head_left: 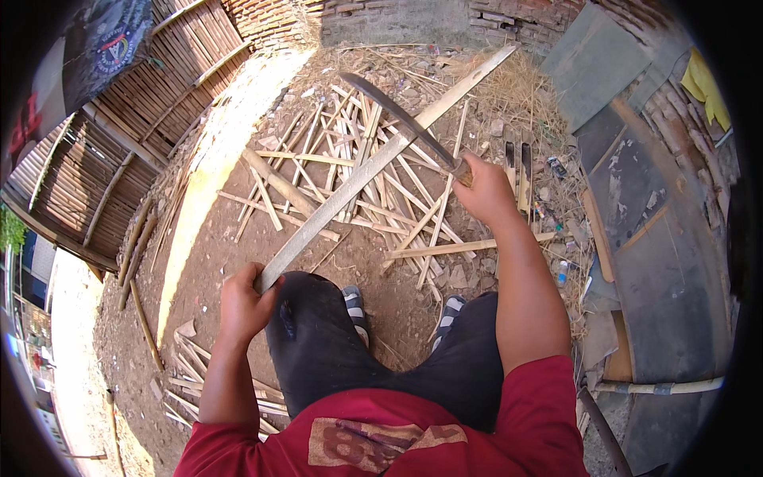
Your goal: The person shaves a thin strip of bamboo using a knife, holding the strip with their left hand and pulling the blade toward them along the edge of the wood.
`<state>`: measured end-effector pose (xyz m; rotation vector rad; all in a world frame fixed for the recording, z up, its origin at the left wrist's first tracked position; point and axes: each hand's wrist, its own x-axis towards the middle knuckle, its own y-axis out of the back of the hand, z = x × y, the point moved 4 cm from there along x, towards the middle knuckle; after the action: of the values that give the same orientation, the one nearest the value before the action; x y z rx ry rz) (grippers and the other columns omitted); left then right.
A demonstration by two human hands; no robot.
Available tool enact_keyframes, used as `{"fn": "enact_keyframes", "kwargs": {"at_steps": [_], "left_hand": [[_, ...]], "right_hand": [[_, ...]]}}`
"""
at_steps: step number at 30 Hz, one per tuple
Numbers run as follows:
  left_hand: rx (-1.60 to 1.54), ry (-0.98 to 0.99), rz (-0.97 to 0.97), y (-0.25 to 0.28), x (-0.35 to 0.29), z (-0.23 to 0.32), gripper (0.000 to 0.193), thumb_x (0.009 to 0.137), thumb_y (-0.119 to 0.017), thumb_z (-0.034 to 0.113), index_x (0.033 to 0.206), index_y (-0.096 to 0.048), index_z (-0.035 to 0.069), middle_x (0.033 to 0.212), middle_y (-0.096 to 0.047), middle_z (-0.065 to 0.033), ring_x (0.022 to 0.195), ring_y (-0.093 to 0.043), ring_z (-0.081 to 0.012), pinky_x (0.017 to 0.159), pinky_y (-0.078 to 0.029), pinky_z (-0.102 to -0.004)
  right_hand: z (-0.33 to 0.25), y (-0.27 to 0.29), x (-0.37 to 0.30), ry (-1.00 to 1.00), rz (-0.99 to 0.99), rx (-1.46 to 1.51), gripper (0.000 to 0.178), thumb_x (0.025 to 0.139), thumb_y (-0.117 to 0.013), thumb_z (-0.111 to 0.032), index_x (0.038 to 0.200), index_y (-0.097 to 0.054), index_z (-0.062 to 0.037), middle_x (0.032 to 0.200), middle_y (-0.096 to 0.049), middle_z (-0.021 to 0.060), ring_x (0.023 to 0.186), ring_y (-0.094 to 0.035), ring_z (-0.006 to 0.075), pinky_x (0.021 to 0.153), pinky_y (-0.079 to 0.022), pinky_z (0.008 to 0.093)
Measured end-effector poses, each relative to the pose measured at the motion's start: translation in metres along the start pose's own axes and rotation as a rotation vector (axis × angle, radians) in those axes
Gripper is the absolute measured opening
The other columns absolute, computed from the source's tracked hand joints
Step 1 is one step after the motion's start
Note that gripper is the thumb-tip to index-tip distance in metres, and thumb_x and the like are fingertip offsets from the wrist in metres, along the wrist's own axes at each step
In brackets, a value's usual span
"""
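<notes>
My left hand (249, 304) is closed round the near end of a long, flat, pale bamboo strip (342, 195). The strip slants up and away to the right, over my right knee's far side and the litter on the ground. In my right hand (482, 191) is the wooden handle of a machete (397, 115), its dark curved blade pointing up and to the left. The blade crosses the strip at about its middle; whether it cuts in or only rests there I cannot tell.
Several split bamboo sticks (350, 151) lie heaped on the dirt ahead, beside a thicker bamboo pole (278, 181). More sticks (187, 374) lie at my left. Dark sheets (636, 215) lean at the right, a slatted bamboo wall (151, 95) stands left, and a brick wall (429, 24) rises behind.
</notes>
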<state>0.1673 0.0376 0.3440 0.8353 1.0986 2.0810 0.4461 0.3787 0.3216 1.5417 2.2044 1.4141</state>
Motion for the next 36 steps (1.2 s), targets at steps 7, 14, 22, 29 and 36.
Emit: {"fn": "enact_keyframes", "kwargs": {"at_steps": [7, 14, 22, 29, 36], "left_hand": [[0.031, -0.036, 0.068, -0.008, -0.001, 0.006, 0.029, 0.082, -0.082, 0.023, 0.093, -0.067, 0.001, 0.065, -0.061, -0.0143, 0.056, -0.059, -0.0262, 0.055, -0.045, -0.04], [0.12, -0.125, 0.166, -0.011, -0.005, 0.003, 0.031, 0.08, -0.083, 0.023, 0.096, -0.068, 0.001, 0.07, -0.065, -0.0183, 0.063, -0.065, -0.0354, 0.06, -0.05, -0.0438], [0.1, -0.17, 0.152, -0.024, -0.003, 0.023, 0.031, 0.081, -0.082, 0.023, 0.097, -0.067, 0.001, 0.075, -0.067, -0.0192, 0.068, -0.067, -0.0366, 0.063, -0.052, -0.0444], [0.119, -0.061, 0.141, -0.017, -0.008, 0.006, 0.031, 0.079, -0.081, 0.022, 0.101, -0.067, 0.005, 0.081, -0.069, -0.0191, 0.073, -0.068, -0.0402, 0.066, -0.053, -0.047], [-0.027, -0.088, 0.099, -0.022, -0.004, 0.024, 0.029, 0.081, -0.081, 0.021, 0.097, -0.068, 0.001, 0.07, -0.064, -0.0157, 0.061, -0.062, -0.0293, 0.059, -0.048, -0.0412]], "right_hand": [[-0.077, -0.018, -0.024, 0.454, -0.245, -0.105, 0.019, 0.078, -0.074, -0.015, 0.091, -0.062, -0.0079, 0.08, -0.068, 0.016, 0.082, -0.067, 0.0401, 0.075, -0.053, 0.0504], [0.001, -0.011, -0.003, 0.07, 0.046, 0.1, 0.032, 0.077, -0.076, -0.021, 0.104, -0.067, -0.0063, 0.081, -0.067, 0.0201, 0.082, -0.067, 0.0405, 0.075, -0.053, 0.0504], [-0.09, -0.029, -0.033, 0.463, -0.3, -0.086, 0.021, 0.077, -0.075, -0.018, 0.091, -0.062, -0.0095, 0.078, -0.067, 0.0135, 0.081, -0.068, 0.0376, 0.073, -0.053, 0.0496], [-0.009, -0.005, -0.001, -0.02, -0.006, 0.128, 0.041, 0.079, -0.075, -0.02, 0.116, -0.068, -0.0031, 0.094, -0.072, 0.0223, 0.091, -0.07, 0.0416, 0.077, -0.055, 0.047], [-0.091, -0.028, -0.032, 0.503, -0.324, -0.1, 0.036, 0.074, -0.078, -0.02, 0.107, -0.067, -0.0088, 0.083, -0.068, 0.0187, 0.082, -0.068, 0.0407, 0.077, -0.054, 0.0504]]}}
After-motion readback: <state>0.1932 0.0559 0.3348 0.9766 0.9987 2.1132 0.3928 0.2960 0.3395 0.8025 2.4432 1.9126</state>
